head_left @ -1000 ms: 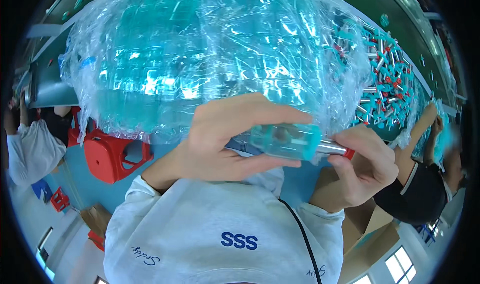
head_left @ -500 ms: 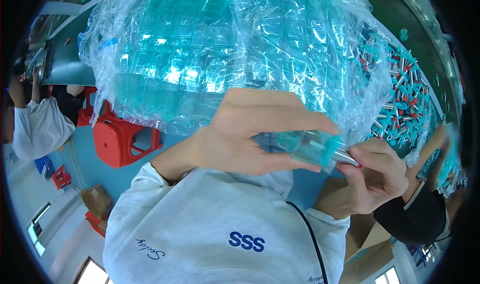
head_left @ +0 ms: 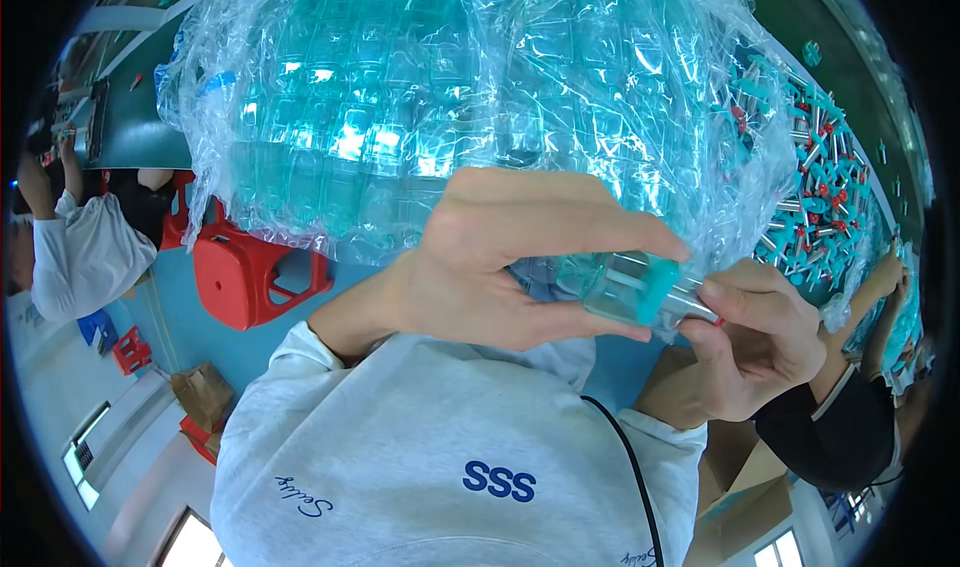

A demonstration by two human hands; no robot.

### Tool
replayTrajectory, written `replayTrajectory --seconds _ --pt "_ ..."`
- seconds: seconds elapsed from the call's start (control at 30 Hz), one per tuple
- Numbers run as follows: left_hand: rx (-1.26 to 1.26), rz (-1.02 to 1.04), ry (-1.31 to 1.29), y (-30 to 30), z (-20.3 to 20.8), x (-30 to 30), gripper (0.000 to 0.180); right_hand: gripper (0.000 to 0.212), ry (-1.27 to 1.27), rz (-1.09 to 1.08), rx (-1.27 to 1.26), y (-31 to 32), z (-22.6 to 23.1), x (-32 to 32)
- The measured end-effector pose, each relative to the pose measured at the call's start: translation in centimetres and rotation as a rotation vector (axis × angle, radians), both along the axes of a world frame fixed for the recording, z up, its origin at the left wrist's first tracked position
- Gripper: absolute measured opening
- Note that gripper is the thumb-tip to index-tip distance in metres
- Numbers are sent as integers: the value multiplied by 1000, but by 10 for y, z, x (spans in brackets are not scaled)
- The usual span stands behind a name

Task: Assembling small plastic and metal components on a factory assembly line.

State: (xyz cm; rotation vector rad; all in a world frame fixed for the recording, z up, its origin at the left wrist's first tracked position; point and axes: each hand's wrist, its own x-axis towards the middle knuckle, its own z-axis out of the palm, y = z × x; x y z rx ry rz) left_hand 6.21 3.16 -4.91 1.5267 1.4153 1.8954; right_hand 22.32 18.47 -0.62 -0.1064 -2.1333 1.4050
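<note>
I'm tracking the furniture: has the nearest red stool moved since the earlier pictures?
No: the nearest red stool keeps its place against the dark green tabletop; only the view shifted.

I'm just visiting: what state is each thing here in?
Left hand, closed around container
Right hand, pinching silver tube
Clear teal container, held sideways
Silver tube, red-tipped, at the container's teal end; insertion unclear
Plastic film, crumpled
Stacked teal containers, in rows, wrapped
Small parts, loosely heaped
Red stool, unoccupied
Cardboard box, open
</note>
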Motion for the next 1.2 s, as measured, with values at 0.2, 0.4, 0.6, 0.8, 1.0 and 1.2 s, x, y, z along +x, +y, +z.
replayTrajectory --seconds 0.2,0.4,0.6,0.8,1.0,1.2 --pt "-11 9 9 0 1 0 51 25 -3 47 -6 2 1 -3" --pt "-1 22 16 1 1 0 52 25 -20 129 28 9 3 -4" --pt "-22 7 38 1 1 -2 51 35 -124 294 100 17 11 2" --pt "-30 -17 11 1 2 -2 55 37 -184 377 97 24 18 0" --pt "-57 -26 27 1 2 -3 56 28 -112 295 35 21 8 -4" --pt "-86 -7 -3 -1 -1 3 56 28 -71 257 -60 22 -5 -3"
